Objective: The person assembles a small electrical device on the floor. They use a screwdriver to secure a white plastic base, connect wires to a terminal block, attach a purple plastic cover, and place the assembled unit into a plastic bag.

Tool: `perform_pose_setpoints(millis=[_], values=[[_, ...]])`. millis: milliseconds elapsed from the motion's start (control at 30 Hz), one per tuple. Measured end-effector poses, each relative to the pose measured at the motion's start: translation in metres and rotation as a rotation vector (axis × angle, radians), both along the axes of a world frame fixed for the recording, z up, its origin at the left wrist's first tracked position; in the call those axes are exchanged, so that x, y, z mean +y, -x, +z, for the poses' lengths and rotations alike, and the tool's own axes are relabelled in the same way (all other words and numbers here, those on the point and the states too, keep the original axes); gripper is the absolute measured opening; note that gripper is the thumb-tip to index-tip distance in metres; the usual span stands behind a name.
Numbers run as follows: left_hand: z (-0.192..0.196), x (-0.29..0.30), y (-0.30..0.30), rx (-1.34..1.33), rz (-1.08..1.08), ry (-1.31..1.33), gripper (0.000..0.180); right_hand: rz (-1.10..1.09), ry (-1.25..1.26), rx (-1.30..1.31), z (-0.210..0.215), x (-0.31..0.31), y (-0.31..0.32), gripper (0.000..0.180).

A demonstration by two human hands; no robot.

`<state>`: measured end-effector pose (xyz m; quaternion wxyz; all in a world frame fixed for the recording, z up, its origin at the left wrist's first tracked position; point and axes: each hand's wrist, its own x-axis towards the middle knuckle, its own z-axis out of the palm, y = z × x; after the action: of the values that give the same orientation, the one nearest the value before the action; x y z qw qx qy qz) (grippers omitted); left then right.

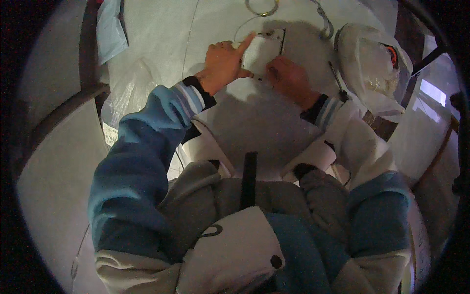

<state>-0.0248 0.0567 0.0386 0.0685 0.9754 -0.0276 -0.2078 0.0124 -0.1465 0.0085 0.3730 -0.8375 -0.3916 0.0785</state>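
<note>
A flat white rectangular panel [263, 53] with dark edges lies on the pale table surface. Its exact kind is not clear. My left hand [221, 62] is at its left side, with index finger and thumb spread along that edge, bracing it, and the other fingers curled. My right hand [290, 78] is closed at the panel's lower right corner, its fingertips bent inward and slightly blurred. Whatever those fingers may pinch is hidden. A small dark spot shows on the panel's near edge, between the hands.
Beyond the panel lies a coil of thin wire [262, 8], with a dark cable [325, 22] to its right. A slim dark tool [338, 81] lies right of my right hand, beside a bulky clear plastic bag [364, 63]. Another clear bag [132, 93] and a pale blue packet [110, 34] are on the left.
</note>
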Motion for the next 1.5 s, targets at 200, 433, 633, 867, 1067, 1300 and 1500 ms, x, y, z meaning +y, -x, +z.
perform_pose_setpoints(millis=[200, 433, 633, 867, 1067, 1300, 1500], values=[[0.001, -0.004, -0.014, -0.294, -0.220, 0.043, 0.106, -0.073, 0.313, 0.160, 0.005, -0.016, 0.008, 0.020], [0.011, -0.022, -0.018, 0.077, -0.111, 0.001, 0.109, 0.115, 0.536, -0.046, 0.010, -0.021, 0.025, 0.021], [0.007, -0.051, -0.015, 0.205, 0.245, -0.011, 0.122, 0.044, 0.574, -0.189, 0.004, -0.038, -0.035, 0.020], [-0.003, -0.070, -0.014, 0.107, 0.509, 0.037, 0.126, 0.029, 0.145, -0.132, -0.011, -0.028, -0.011, 0.014], [-0.010, -0.064, -0.013, 0.181, 0.500, 0.074, 0.125, -0.038, 0.154, 0.088, -0.018, -0.029, -0.002, 0.018], [-0.015, -0.061, -0.007, 0.090, 0.455, 0.112, 0.121, -0.177, 0.218, 0.073, -0.018, -0.018, 0.002, 0.015], [-0.008, -0.063, -0.006, 0.105, 0.558, 0.200, 0.117, -0.284, 0.162, 0.025, -0.019, -0.011, -0.006, 0.016]])
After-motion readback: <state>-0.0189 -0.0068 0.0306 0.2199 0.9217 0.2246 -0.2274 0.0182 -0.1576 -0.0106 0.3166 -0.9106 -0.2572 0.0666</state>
